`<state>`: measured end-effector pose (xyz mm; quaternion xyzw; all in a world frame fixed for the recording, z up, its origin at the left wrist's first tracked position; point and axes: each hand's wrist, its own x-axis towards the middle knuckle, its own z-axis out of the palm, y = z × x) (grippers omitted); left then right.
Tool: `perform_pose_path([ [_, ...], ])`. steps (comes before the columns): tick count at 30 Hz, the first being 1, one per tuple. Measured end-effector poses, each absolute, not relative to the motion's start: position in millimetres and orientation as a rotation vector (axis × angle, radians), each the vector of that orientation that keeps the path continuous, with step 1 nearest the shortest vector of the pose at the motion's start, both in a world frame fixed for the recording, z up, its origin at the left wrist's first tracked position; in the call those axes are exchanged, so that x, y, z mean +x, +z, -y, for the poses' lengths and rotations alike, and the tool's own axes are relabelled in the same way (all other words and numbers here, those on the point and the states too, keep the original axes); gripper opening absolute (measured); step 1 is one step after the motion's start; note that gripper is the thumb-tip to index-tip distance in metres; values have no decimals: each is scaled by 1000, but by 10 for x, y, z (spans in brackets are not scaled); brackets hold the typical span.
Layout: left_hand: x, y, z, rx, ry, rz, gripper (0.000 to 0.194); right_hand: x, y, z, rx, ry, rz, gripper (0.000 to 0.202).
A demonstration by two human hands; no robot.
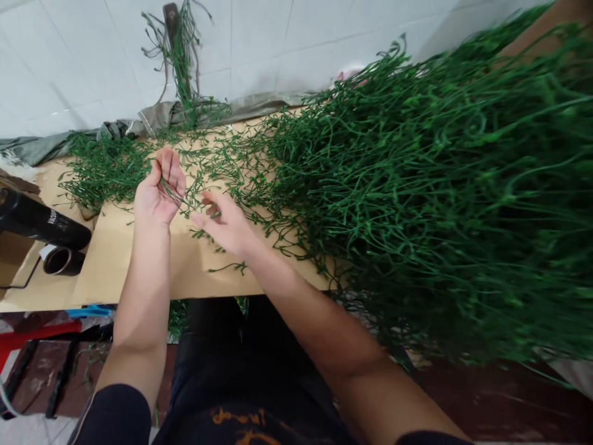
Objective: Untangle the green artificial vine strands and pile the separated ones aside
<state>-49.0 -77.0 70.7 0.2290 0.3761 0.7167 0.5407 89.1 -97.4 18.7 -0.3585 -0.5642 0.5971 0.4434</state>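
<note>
My left hand [160, 188] is turned palm up over the cardboard-covered table, with its fingers bent and close together. A thin green stem [172, 191] lies across the palm, held near the thumb, and its other end points toward my right hand. Close by on the right, my right hand [225, 224] hovers with thumb and fingers apart, and I see nothing held in it. Loose green stems with small bud-like tips [227, 164] are scattered on the cardboard beneath and behind both hands.
A huge heap of long green stems [430, 173] covers the right side. A smaller pile [106, 170] lies at the back left. Stems hang from a dark upright post [172, 31] by the tiled wall. A black bottle [44, 219] and dark cup [63, 261] are at left.
</note>
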Motion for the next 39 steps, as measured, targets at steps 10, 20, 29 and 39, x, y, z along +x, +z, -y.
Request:
perform_pose_path([
  [10, -502, 697, 808, 519, 1689, -982, 36, 672, 9, 1127, -635, 1671, 1430, 32],
  [20, -799, 634, 632, 472, 1851, -979, 37, 860, 213, 1407, -648, 1480, 1768, 35],
  [29, -969, 900, 951, 548, 1729, -988, 34, 1660, 183, 873, -1329, 595, 1897, 19],
  [39, -749, 1136, 1132, 808, 1339, -1085, 34, 1134, 683, 820, -706, 513, 2025, 31],
])
